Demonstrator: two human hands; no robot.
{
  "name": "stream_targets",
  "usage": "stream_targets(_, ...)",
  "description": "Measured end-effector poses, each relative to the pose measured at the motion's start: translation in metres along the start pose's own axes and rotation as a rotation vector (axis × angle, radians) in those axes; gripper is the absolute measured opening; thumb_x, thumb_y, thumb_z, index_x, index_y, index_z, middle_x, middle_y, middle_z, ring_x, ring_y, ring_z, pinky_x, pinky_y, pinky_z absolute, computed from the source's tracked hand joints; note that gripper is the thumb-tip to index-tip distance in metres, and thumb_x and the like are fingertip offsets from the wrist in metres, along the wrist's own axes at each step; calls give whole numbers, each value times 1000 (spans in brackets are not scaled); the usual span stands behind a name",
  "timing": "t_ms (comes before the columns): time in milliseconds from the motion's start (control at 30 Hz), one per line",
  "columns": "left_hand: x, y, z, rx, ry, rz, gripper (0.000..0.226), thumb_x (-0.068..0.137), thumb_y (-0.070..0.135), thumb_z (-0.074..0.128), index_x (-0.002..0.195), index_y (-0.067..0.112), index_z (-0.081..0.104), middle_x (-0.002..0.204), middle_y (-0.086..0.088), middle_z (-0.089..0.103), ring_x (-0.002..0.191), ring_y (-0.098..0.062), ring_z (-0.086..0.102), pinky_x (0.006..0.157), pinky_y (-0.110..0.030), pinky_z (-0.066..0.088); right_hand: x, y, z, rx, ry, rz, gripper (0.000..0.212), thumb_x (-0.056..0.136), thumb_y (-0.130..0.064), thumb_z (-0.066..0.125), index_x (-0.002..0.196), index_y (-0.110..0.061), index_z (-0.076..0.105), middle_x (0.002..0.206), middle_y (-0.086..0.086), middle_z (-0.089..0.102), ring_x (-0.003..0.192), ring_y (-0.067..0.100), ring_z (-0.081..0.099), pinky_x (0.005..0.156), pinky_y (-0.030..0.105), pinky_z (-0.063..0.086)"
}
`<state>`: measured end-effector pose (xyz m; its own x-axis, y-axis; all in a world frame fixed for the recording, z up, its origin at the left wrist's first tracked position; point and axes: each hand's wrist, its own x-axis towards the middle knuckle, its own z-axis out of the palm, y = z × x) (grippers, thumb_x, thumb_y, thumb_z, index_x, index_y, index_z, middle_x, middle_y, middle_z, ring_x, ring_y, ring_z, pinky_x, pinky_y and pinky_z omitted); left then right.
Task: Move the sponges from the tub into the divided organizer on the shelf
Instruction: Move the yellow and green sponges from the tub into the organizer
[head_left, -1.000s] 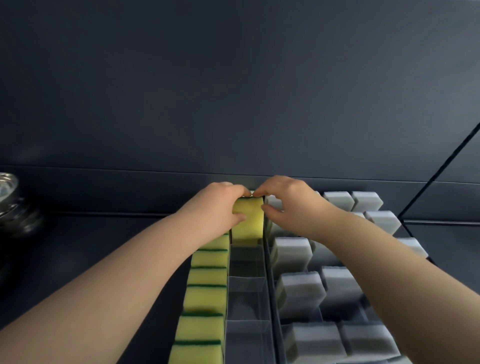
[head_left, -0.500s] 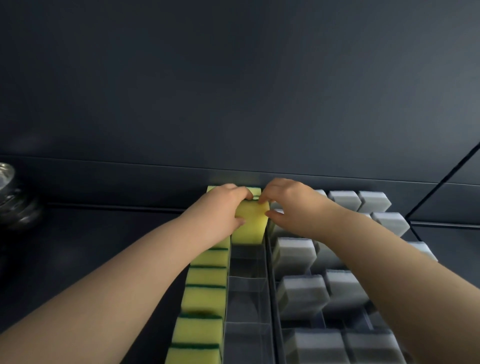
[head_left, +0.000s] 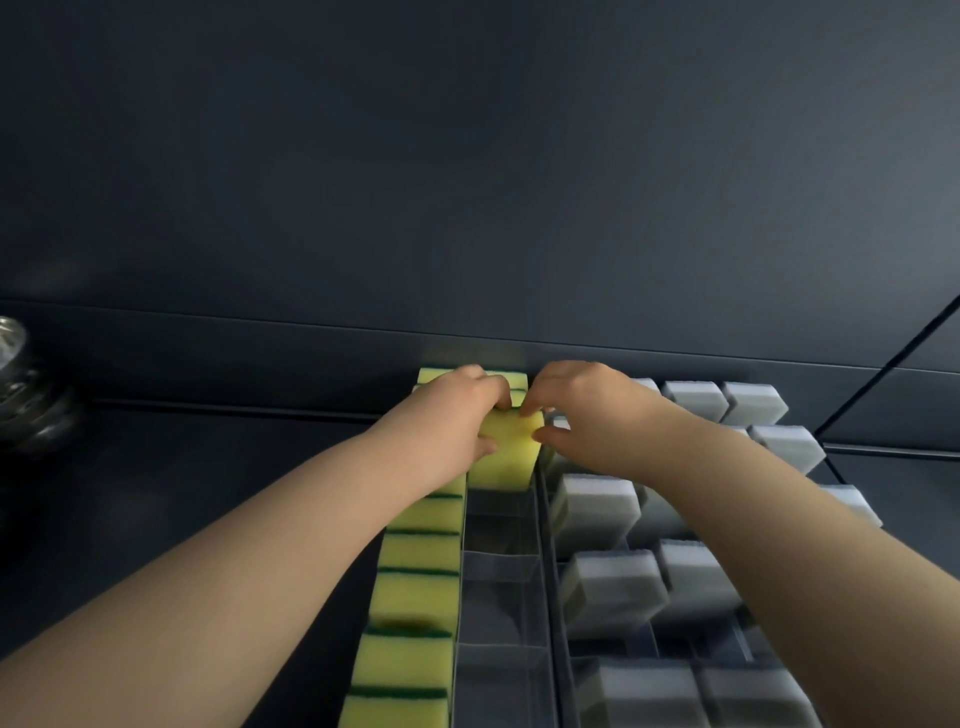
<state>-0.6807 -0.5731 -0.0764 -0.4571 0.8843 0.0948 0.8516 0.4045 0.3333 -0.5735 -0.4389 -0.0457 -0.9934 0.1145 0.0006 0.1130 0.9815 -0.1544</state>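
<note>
Lower than before sits the yellow sponge (head_left: 506, 457), at the organizer (head_left: 501, 597) far end.
Its top is pinched in the narrow grip of left hand (head_left: 457, 415) and right hand (head_left: 587, 410).

1. Left forearm (head_left: 260, 561) and right forearm (head_left: 779, 530) are bare, stretched forward and angling in toward each other.
2. Left hand (head_left: 457, 415) is knuckles up, fingers curled over the top of the yellow sponge (head_left: 506, 454), thumb on its near face.
3. Right hand (head_left: 592, 415) mirrors it, with fingertips on the top edge and thumb at the right side.
4. The fingertips of both hands nearly meet.
</note>
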Motion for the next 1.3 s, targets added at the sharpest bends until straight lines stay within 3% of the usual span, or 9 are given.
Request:
stream_targets(133, -2, -2, 0, -1, -16, -11, 38, 80, 26, 69, 115, 26, 54, 105, 8, 46, 89, -14, 49, 78, -32, 46, 3, 2, -5, 121, 25, 39, 26, 93, -14, 45, 111, -15, 65, 108, 0, 65, 99, 16, 57, 85, 23, 42)
stream_targets(233, -4, -1, 0, -3, -45, 0, 40, 84, 24, 66, 122, 25, 54, 115, 7, 49, 94, -16, 51, 83, -32, 47, 11, 5, -3, 133, -57, 97, 40, 89, 1, 37, 120, -13, 58, 111, 0, 65, 101, 17, 58, 90, 27, 44)
stream_targets(433, -13, 0, -1, 62, -51, 72, 36, 89, 26, 59, 124, 28, 55, 115, 10, 54, 102, -15, 53, 84, -36, 47, 29, 9, 7, 124, -217, 85, 48, 84, 5, 37, 119, -21, 58, 103, -6, 64, 88, 7, 55, 83, 23, 47)
stream_targets(700, -15, -12, 5, 203, -58, 50, 41, 94, 27, 50, 134, 38, 44, 133, 7, 49, 118, -17, 47, 93, -34, 43, 46, 14, 3, 3, -312, 73, 57, 80, 9, 35, 122, -24, 56, 84, -22, 54, 91, 9, 52, 83, 26, 47)
stream_targets(767, -14, -16, 14, 171, -31, 82, 32, 95, 31, 47, 127, 30, 51, 124, 6, 50, 110, -17, 49, 84, -29, 42, 45, 13, 3, 15, -313, 77, 57, 80, 9, 35, 122, -23, 55, 88, -20, 55, 92, 8, 52, 81, 24, 46)
stream_targets(867, -12, -18, 24, 145, 7, 118, 22, 93, 38, 47, 100, 20, 58, 100, 5, 51, 88, -15, 50, 69, -29, 39, 41, 13, 4, 45, -302, 99, 57, 80, 10, 35, 123, -23, 55, 98, -15, 60, 94, 7, 52, 82, 22, 45)
stream_targets(1000, -8, -20, 21, 77, 10, 92, 24, 90, 26, 57, 111, 21, 66, 112, 3, 60, 107, -18, 50, 91, -32, 41, 33, 12, 5, 88, -260, 103, 52, 84, 6, 37, 121, -24, 56, 113, -10, 63, 103, 9, 56, 90, 25, 46)
stream_targets(1167, -15, -21, 16, 102, 88, 123, 24, 93, 35, 49, 99, 25, 70, 99, 6, 61, 98, -17, 51, 84, -34, 44, 24, 6, 7, 118, -222, 101, 36, 90, -9, 43, 118, -25, 59, 114, -8, 63, 106, 13, 57, 94, 31, 46)
stream_targets(1300, -20, -25, 19, 96, 12, 124, 28, 95, 35, 44, 113, 26, 64, 110, 6, 58, 106, -17, 45, 87, -36, 43, 22, -1, 14, 74, -236, 102, 28, 91, -22, 51, 117, -27, 59, 116, -7, 61, 107, 14, 56, 92, 32, 46)
